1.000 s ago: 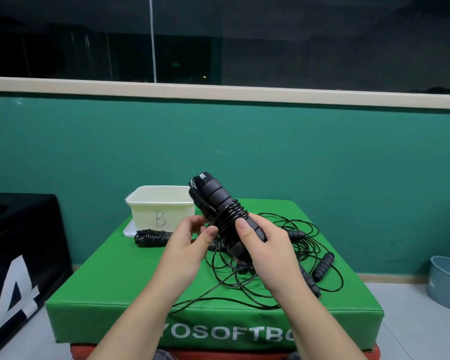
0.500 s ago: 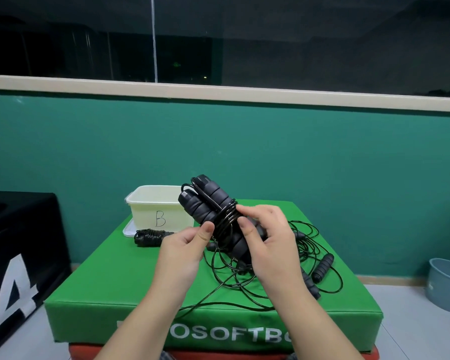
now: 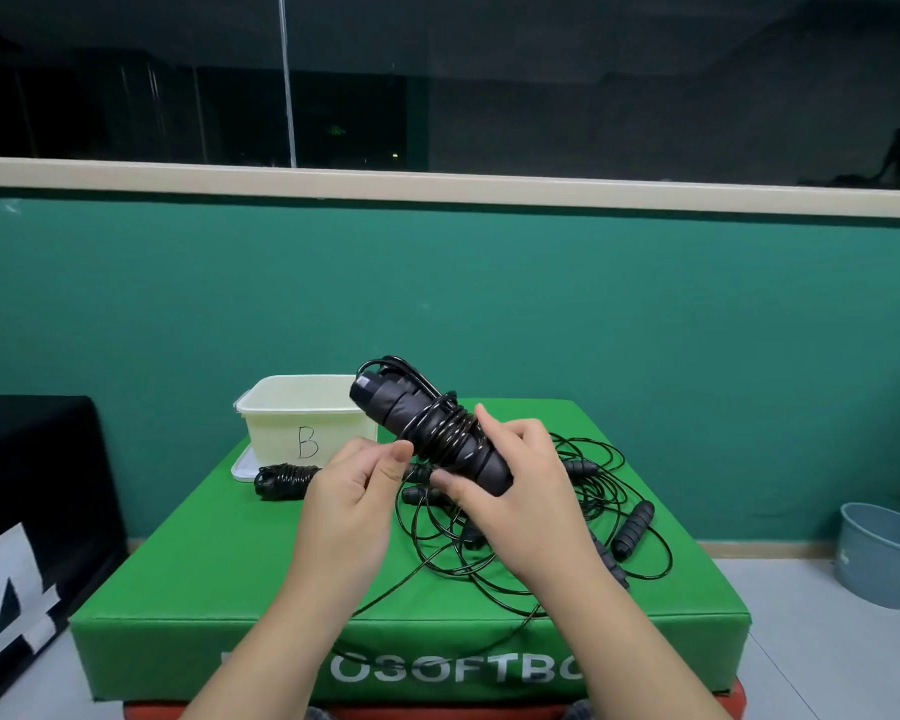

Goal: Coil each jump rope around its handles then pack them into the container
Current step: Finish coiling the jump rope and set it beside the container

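Currently gripped in right hand (image 3: 515,504), fingers curled round paired black foam handles (image 3: 432,433) above green padded bench (image 3: 219,569), steadying coil while left hand (image 3: 354,491) pinches thin black rope (image 3: 440,426) taut; cream plastic container (image 3: 292,413) nearby for packing.

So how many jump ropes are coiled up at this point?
2. One coiled jump rope lies on the green mat beside the container. The second jump rope, nearly wound, is held in both hands. Whether any lie inside the container cannot be seen.
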A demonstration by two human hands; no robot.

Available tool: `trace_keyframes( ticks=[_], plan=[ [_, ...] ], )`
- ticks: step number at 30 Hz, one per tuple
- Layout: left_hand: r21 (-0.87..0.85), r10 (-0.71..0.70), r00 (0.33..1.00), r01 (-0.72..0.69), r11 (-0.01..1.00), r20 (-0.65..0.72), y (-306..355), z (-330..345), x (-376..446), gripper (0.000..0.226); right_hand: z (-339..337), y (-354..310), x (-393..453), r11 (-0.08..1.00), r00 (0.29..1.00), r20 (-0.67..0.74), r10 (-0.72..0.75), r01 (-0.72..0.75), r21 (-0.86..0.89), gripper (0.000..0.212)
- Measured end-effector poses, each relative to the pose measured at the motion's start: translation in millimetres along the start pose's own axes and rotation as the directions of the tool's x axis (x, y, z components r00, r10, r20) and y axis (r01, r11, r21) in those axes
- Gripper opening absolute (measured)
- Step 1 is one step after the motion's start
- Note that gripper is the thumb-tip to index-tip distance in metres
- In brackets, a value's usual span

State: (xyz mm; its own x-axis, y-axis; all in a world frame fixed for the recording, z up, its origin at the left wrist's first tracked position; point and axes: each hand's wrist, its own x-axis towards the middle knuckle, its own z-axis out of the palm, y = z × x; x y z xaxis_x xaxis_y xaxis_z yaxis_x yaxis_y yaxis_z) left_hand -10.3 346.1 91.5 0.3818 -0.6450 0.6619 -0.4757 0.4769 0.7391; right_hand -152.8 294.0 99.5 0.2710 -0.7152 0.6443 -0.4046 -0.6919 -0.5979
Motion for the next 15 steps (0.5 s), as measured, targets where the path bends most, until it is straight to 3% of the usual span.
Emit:
trace_keyframes(
  ticks=[5, 9, 13, 15],
  plan=[
    [0.13, 0.104, 0.991, -0.113, 0.985, 0.08, -4.7, 2.6, -2.0, 0.033, -0.8, 0.6, 0.5, 1.0, 0.999, -0.044, 0.019, -0.02, -0.021, 0.065],
    [0.277, 0.15, 0.984, -0.17, 0.946, 0.092, -7.1, 2.5, -2.1, 0.027, 0.4, 2.5, -0.5, 0.997, 0.996, -0.054, 0.068, -0.07, -0.032, 0.067],
    [0.183, 0.065, 0.995, -0.078, 0.98, 0.075, -3.8, 2.4, -3.6, 0.012, 0.7, 7.7, -0.9, 0.988, 0.995, -0.037, 0.089, -0.093, -0.12, 0.075],
    [0.151, 0.083, 0.992, -0.096, 0.984, 0.093, -4.7, 4.7, -5.6, 0.012, 2.4, 8.9, -1.7, 0.979, 0.994, -0.011, 0.11, -0.111, -0.172, 0.074]
  ],
)
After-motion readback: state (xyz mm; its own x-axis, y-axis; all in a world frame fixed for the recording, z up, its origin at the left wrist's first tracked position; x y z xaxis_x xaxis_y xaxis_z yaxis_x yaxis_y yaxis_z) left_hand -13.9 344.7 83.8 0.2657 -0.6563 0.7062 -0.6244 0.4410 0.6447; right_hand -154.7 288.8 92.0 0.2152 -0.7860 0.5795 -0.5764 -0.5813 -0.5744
